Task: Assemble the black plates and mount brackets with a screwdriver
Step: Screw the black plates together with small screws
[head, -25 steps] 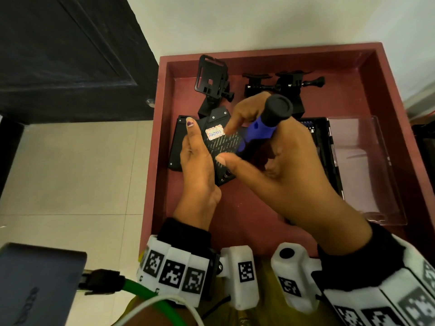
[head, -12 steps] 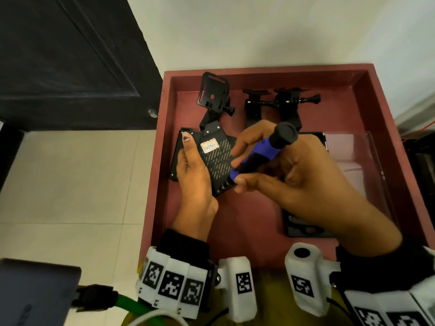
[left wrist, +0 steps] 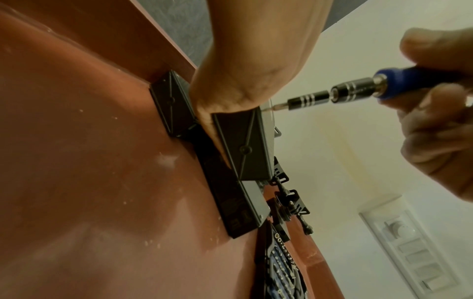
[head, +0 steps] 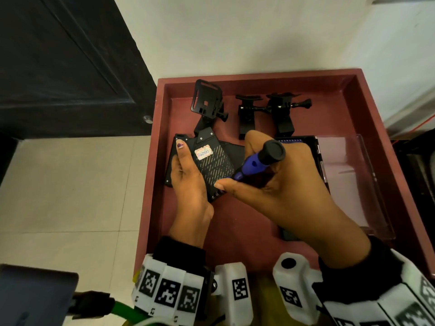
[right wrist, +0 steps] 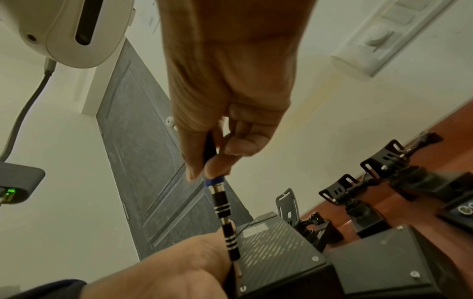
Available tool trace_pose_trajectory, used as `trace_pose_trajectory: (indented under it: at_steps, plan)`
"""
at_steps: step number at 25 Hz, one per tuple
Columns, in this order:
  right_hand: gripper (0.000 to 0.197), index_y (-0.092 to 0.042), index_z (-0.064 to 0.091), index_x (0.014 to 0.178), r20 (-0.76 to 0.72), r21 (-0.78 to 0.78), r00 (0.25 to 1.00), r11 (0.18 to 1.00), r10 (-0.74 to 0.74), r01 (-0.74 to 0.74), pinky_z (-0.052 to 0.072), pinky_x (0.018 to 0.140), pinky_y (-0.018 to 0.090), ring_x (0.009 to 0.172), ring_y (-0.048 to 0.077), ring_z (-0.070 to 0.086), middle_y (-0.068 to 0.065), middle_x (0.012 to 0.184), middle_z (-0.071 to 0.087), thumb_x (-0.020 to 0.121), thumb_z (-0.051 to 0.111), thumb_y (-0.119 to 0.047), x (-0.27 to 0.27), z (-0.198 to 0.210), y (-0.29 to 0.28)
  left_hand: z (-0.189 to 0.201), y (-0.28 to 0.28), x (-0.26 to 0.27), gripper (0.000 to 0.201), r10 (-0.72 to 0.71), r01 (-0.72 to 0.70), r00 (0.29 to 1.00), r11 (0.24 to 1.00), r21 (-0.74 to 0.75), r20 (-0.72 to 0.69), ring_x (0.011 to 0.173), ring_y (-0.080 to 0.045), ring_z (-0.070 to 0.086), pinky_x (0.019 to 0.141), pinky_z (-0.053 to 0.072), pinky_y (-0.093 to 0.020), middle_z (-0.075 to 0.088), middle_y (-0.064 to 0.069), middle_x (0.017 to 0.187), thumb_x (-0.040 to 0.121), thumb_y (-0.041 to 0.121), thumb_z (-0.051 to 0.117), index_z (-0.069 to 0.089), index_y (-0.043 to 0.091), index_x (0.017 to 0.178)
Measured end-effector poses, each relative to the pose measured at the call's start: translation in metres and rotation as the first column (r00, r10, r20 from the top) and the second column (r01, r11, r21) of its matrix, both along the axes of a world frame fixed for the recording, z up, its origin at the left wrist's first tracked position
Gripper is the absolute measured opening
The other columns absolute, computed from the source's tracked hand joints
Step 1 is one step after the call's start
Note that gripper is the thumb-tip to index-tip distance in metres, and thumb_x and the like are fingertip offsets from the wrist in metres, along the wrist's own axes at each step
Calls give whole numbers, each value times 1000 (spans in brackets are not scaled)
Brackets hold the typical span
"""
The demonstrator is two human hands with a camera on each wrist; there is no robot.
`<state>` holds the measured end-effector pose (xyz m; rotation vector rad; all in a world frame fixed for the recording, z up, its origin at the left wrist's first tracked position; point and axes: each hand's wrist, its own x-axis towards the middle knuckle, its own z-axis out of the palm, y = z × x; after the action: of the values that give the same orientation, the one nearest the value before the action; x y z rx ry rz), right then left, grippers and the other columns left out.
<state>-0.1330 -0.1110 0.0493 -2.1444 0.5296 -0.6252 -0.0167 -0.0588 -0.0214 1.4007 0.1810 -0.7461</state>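
Note:
My left hand (head: 188, 175) grips a black patterned plate (head: 215, 168) with a white label, tilted up above the red tray (head: 235, 231). In my right hand (head: 277, 184) I hold a blue-handled screwdriver (head: 256, 162) with a black cap. Its bit (left wrist: 276, 107) touches the plate's near corner (right wrist: 243, 287). More black plates (left wrist: 230, 202) lie flat under the held one. Black mount brackets (head: 280, 109) and a frame-shaped bracket (head: 207, 100) stand at the tray's back.
An open bit case (head: 303, 142) with a clear lid (head: 348, 182) lies on the tray's right side, partly under my right hand. A dark door (head: 58, 67) stands left of the tray, tiled floor (head: 70, 189) below it. A grey device (head: 30, 300) sits at bottom left.
The screwdriver has tilted lower and its tip has come down to the plate's near corner. My left hand keeps its hold on the plate.

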Motion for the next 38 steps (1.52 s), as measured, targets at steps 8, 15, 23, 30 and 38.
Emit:
trace_pose_trajectory:
  at_steps: [8, 15, 23, 30, 38]
  plan:
    - [22, -12, 59, 96, 233, 231, 969, 963, 83, -138, 50, 79, 24, 87, 12, 61, -3, 93, 62, 79, 72, -11, 0, -13, -6, -1, -2, -1, 47, -24, 24, 1000, 999, -27, -9, 104, -29, 67, 94, 52, -52, 68, -12, 115, 91, 57, 43, 58, 21, 117]
    - [24, -8, 61, 97, 110, 332, 961, 902, 255, -277, 56, 70, 27, 80, 15, 66, 1, 86, 65, 77, 70, 1, -12, -7, -18, 7, -1, 1, 35, -26, 26, 1000, 1000, -9, -15, 105, -25, 66, 96, 50, -51, 68, -2, 105, 93, 53, 42, 57, 24, 108]
    - [19, -13, 65, 83, 77, 153, 997, 988, 18, -30, 54, 57, 29, 61, 13, 66, -4, 73, 65, 75, 77, -26, -4, -12, -9, 6, -1, -1, 59, -5, 4, 999, 999, 34, 36, 115, -23, 61, 102, 47, -47, 62, -7, 127, 94, 54, 41, 47, 15, 138]
    - [28, -29, 53, 73, 35, 119, 993, 987, -111, 107, 52, 55, 34, 55, 13, 63, -9, 62, 61, 70, 77, -43, 1, -7, -1, 7, -1, -4, 65, 10, -11, 998, 1000, 20, 54, 120, -22, 58, 105, 44, -47, 61, -5, 129, 85, 64, 48, 51, 19, 132]
    - [37, -38, 38, 62, 53, 58, 966, 966, -253, 250, 39, 53, 10, 54, -2, 51, -23, 54, 49, 76, 73, -37, 1, -14, 2, 8, -5, -12, 44, -40, 42, 995, 999, -20, 94, 103, -27, 68, 94, 53, -46, 69, -13, 111, 96, 46, 42, 58, 11, 119]
